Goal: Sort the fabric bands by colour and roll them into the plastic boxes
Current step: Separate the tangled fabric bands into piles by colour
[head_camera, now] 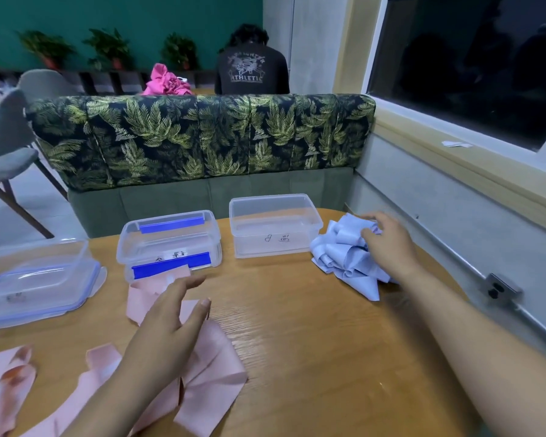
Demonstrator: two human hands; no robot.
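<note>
Pink fabric bands point(212, 367) lie spread over the near left of the wooden table point(312, 342). My left hand point(171, 316) hovers over them with fingers apart, holding nothing. A crumpled heap of light blue bands point(341, 257) sits at the right, and my right hand point(388, 244) rests on top of it, fingers curled into the cloth. Two clear plastic boxes stand at the far side: an empty open one point(275, 228) beside the blue heap, and one stacked on a blue-clipped lid point(167, 241) in the middle.
A third clear box with a lid point(35, 279) sits at the left edge. A leaf-patterned bench back point(202, 137) runs behind the table. A wall with a socket point(501, 290) and a window borders the right. A person sits beyond the bench, back turned.
</note>
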